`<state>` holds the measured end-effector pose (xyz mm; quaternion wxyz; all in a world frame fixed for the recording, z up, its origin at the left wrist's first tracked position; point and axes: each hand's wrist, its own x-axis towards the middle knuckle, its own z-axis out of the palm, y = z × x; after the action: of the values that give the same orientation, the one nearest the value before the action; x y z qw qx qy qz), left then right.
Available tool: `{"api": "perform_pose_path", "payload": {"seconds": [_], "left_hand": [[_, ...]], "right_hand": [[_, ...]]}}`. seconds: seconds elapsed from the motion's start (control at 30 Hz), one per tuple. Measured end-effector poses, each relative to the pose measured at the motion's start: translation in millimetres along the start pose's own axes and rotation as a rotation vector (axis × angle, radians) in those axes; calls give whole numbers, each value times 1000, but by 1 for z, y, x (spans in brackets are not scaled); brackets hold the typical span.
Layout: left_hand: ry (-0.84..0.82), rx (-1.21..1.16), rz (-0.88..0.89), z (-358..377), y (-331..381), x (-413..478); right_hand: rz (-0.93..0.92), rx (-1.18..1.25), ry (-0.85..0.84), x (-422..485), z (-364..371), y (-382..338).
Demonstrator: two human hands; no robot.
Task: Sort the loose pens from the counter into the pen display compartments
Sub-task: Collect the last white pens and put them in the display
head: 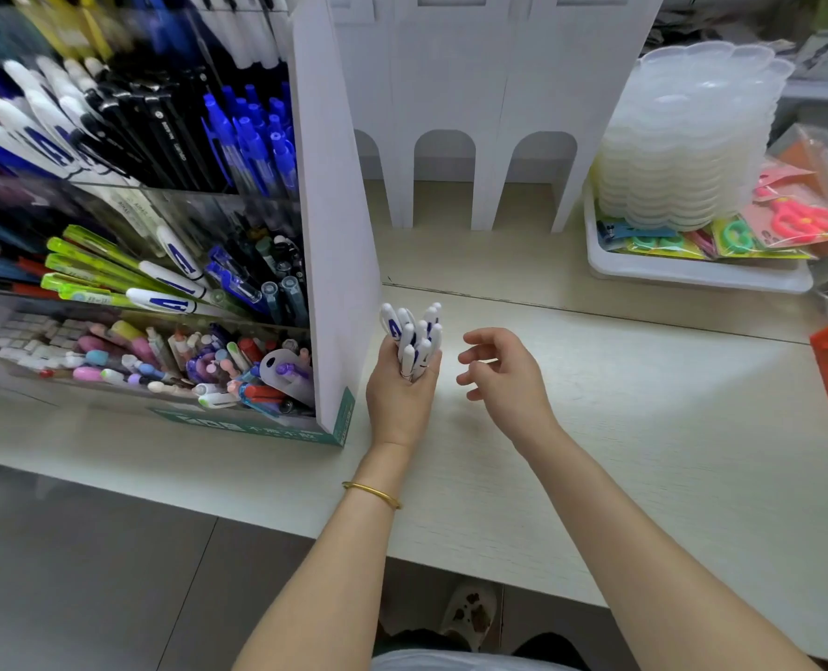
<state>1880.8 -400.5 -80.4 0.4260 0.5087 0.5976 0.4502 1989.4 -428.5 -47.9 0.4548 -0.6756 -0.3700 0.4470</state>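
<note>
Just left of centre, the left hand (400, 399) grips a bunch of white pens (414, 336) with blue lettering. The pens stand upright above the fist, close beside the white side wall of the display (334, 234). A gold bangle (372, 494) sits on that wrist. The right hand (504, 375) hovers just beside the bunch, not touching it, fingers loosely curled and holding nothing.

The display fills the left of the frame. Its upper compartments hold white, black and blue pens (252, 133), the middle ones green pens (92, 263) and more white ones, and the lowest a mix of small items.

On the pale surface (644, 428) at upper right, a white tray (693, 276) carries a stack of clear plastic dishes (693, 138) and packs of scissors (799, 217).
</note>
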Motion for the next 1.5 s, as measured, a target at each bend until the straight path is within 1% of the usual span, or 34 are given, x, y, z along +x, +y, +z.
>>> {"api": "perform_pose_path", "payload": {"seconds": [0.07,0.2,0.27,0.33,0.43,0.53,0.63,0.73,0.8,0.87,0.93,1.03,1.17,1.27,1.37,1.5], "left_hand": [[-41,-25,8,-4,4,-1],[-107,-157,2,-16,27,-10],[-169,-210,2,-25,38,-17],[-235,-319,-37,-37,50,-25],[-369,-467,-73,-60,67,-36],[-467,-528,-71,-85,80,-43],[-503,-553,-65,-106,89,-47],[-530,-592,-73,-126,94,-49],[-558,-620,-80,-140,97,-49],[-588,-637,-77,-154,98,-46],[-628,-660,-90,-168,98,-41],[-689,-683,-114,-193,99,-28],[-765,-650,-142,-232,95,-6],[-851,-589,-162,-261,89,11],[-933,-492,-169,-284,82,28],[-1023,-441,-168,-303,79,38]], "right_hand": [[-16,-3,13,-2,-3,-3],[-60,-6,40,-3,-8,-20],[-90,4,26,-6,-9,-34],[-118,14,-13,-11,-8,-50],[-162,36,-102,-23,-6,-76],[-233,32,-229,-35,0,-103],[-280,-2,-363,-44,13,-127],[-280,-61,-500,-52,28,-142],[-266,-83,-562,-56,38,-149],[-251,-54,-624,-59,47,-155],[-252,-61,-658,-63,58,-160],[-254,-77,-647,-66,78,-166],[-228,-81,-548,-74,116,-173],[-191,-14,-502,-81,146,-173],[-160,-11,-422,-87,173,-166],[-95,83,-334,-94,197,-160]]}}
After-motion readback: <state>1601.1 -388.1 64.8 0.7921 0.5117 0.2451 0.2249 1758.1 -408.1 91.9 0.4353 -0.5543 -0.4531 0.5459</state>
